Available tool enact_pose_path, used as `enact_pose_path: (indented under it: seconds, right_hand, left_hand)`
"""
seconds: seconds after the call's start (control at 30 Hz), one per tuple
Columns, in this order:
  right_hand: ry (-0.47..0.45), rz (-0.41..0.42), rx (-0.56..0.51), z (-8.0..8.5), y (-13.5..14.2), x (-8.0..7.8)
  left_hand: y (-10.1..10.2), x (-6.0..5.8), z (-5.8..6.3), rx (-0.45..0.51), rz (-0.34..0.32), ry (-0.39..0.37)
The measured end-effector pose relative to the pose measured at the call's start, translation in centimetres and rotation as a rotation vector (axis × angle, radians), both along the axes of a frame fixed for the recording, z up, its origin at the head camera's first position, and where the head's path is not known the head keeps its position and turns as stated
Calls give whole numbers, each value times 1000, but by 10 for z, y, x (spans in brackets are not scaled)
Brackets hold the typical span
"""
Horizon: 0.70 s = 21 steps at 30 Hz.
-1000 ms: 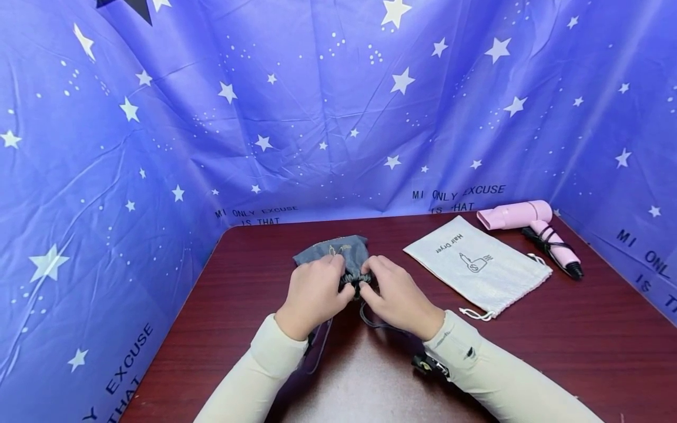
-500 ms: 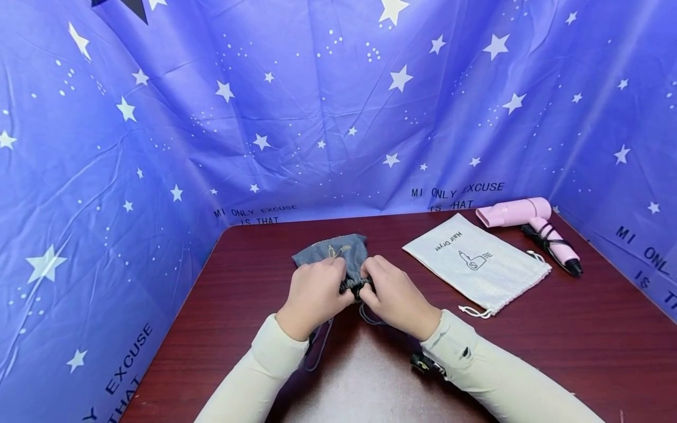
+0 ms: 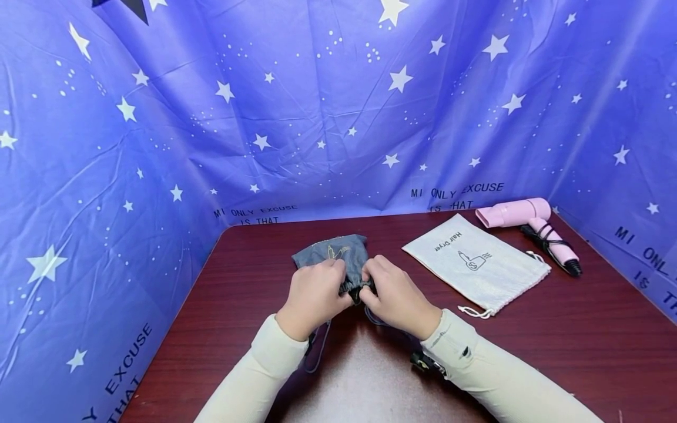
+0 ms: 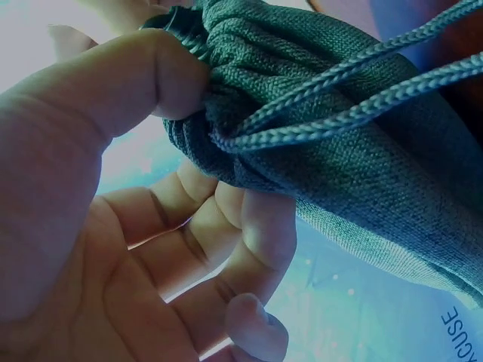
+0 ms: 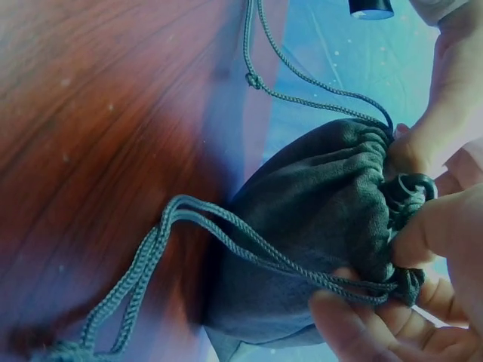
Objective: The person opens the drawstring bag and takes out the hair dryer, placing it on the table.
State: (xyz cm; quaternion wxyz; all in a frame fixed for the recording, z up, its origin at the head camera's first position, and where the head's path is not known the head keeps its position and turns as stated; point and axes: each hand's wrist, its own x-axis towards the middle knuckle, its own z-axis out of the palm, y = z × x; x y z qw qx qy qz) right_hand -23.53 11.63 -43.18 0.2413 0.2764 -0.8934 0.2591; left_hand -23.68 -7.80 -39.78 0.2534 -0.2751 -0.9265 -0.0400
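Note:
A dark grey drawstring pouch (image 3: 329, 249) with a gold hair dryer print lies mid-table, its gathered mouth towards the person. My left hand (image 3: 315, 292) pinches the left side of that mouth, thumb on the ruffled rim and fingers beneath, as the left wrist view shows. On the opposite side my right hand (image 3: 400, 297) grips the rim between thumb and fingers. Grey drawstrings (image 5: 268, 260) trail from both sides of the pouch. In the right wrist view a small black loop (image 5: 424, 183) shows at the mouth; what it belongs to is hidden.
To the right lies a flat white drawstring bag (image 3: 476, 267) printed "Hair Dryer". Beyond it, near the table's right edge, rests a pink hair dryer (image 3: 520, 212) with a black cord wound round its handle. A blue starry curtain (image 3: 338, 106) encloses the dark red table (image 3: 222, 352).
Both hands stay on the pouch's mouth with only small finger movements. The gathered rim between the thumbs has shifted slightly, and a dark patch shows there. The head view has tilted a little.

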Motion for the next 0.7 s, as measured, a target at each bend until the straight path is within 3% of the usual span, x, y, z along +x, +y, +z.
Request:
enact_pose_path:
  seconds: [0.43,0.7]
  right_hand:
    - [43,-56,50,2,3,1]
    - [34,-82,61,5,4,0]
  left_hand:
    - [-3,0,3,19,24,-74]
    - [-5,-2,3,-3,38,-46]
